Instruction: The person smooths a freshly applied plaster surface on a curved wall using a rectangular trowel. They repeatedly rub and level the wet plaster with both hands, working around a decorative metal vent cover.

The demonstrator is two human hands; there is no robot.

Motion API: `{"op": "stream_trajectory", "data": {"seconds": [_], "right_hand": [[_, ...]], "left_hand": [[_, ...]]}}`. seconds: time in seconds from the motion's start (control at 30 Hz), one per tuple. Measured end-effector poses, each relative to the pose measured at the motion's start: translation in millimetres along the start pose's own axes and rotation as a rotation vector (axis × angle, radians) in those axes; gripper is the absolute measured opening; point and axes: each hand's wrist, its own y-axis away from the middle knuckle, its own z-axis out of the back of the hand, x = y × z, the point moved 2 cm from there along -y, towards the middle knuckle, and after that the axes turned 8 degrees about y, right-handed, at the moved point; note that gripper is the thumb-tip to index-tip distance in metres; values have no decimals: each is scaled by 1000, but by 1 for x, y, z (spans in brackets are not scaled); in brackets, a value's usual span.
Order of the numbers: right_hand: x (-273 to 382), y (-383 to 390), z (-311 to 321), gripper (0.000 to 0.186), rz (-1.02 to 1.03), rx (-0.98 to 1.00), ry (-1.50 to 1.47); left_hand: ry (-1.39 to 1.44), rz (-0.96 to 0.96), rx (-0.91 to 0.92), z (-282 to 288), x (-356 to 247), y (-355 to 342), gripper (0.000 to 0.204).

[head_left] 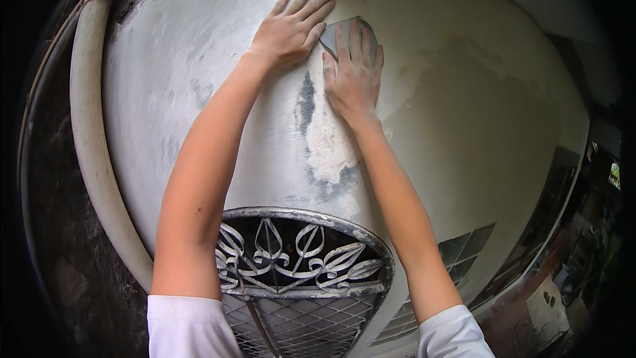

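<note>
My left hand [289,32] lies flat on the upper part of a pale, patchy plastered wall [172,93], fingers spread and holding nothing. Just to its right, my right hand [351,79] presses a grey sheet [331,36], possibly sandpaper, against the wall, its fingers stretched over it. Part of the sheet is hidden under that hand. Below both hands a rough whitish patch [328,142] has darker grey areas around it.
A pale pipe [89,93] runs down the left side by dark rough masonry. Below my hands is an arched opening with an ornamental metal grille [295,258]. At right are windows [457,258] and, farther off at the rim, clutter too small to make out.
</note>
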Motion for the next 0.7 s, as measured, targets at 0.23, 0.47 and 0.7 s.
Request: {"op": "stream_trajectory", "data": {"seconds": [0.23, 0.47, 0.7], "right_hand": [[-12, -85, -24, 53, 103, -68, -36], [1, -46, -18, 52, 150, -57, 9], [-14, -63, -17, 51, 121, -87, -10]], "left_hand": [[-62, 70, 4, 13, 22, 29, 57], [-114, 246, -4, 15, 28, 53, 59], [-192, 321, -21, 12, 42, 82, 55]]}}
